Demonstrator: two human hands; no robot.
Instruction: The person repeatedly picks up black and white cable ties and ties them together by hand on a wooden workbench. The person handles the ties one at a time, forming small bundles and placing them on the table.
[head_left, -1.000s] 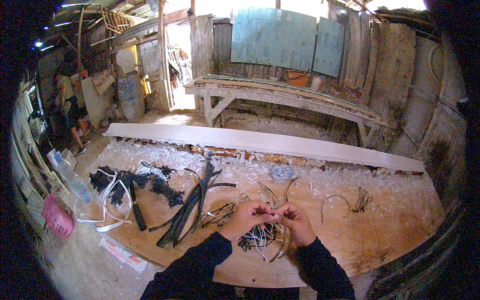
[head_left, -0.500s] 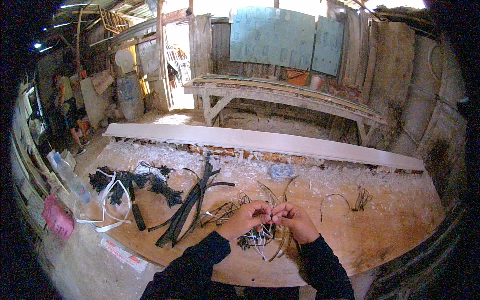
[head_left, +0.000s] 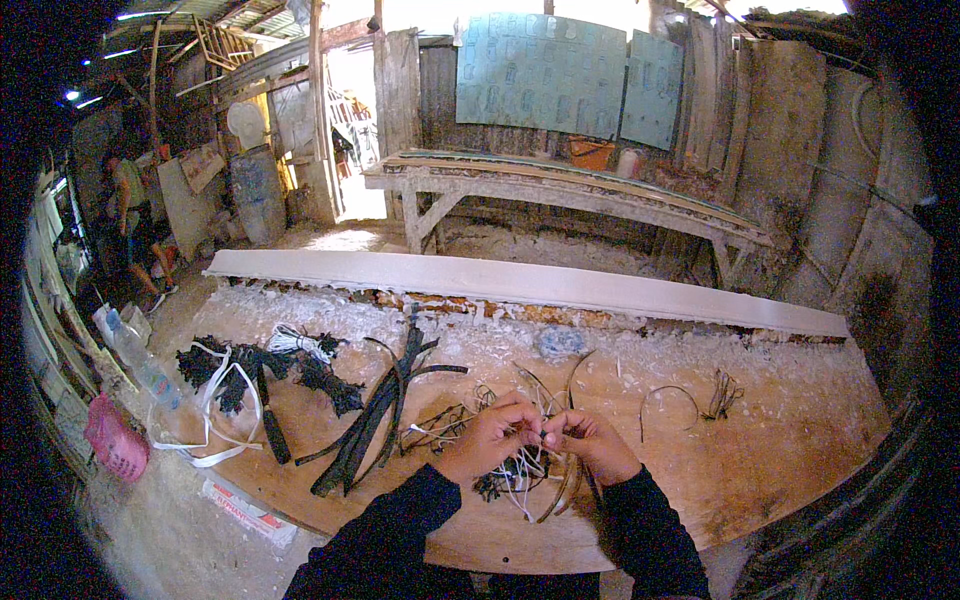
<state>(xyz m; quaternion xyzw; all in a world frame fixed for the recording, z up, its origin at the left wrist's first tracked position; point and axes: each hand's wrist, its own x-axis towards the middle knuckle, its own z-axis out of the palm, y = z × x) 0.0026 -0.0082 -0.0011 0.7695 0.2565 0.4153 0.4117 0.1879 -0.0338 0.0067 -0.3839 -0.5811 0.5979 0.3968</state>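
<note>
My left hand (head_left: 492, 440) and my right hand (head_left: 592, 442) meet above the near middle of the wooden table (head_left: 740, 480). Both are closed in a pinch, fingertips almost touching, around a small dark bit too tiny to name. Beneath them lies a tangle of white and dark cords (head_left: 520, 490), partly hidden by my fingers. Long black flat strips (head_left: 372, 435) lie crossed to the left. Farther left are a dark-handled tool (head_left: 274, 432), a white strap (head_left: 212, 400), a bunch of black frayed strands (head_left: 330, 385) and a bundle of white cord (head_left: 296, 340).
A long pale beam (head_left: 520, 286) borders the table's far side. Thin dark strands (head_left: 722, 395) and a crumpled clear plastic piece (head_left: 560, 343) lie on the table. Leftward are a plastic bottle (head_left: 145, 365) and a pink basket (head_left: 116, 437). A person (head_left: 135, 215) stands far left; a bench (head_left: 560, 195) stands behind.
My hands stay pinched together at nearly the same spot, with only slight finger movement. The person at the far left has shifted posture a little. The things on the table lie as before.
</note>
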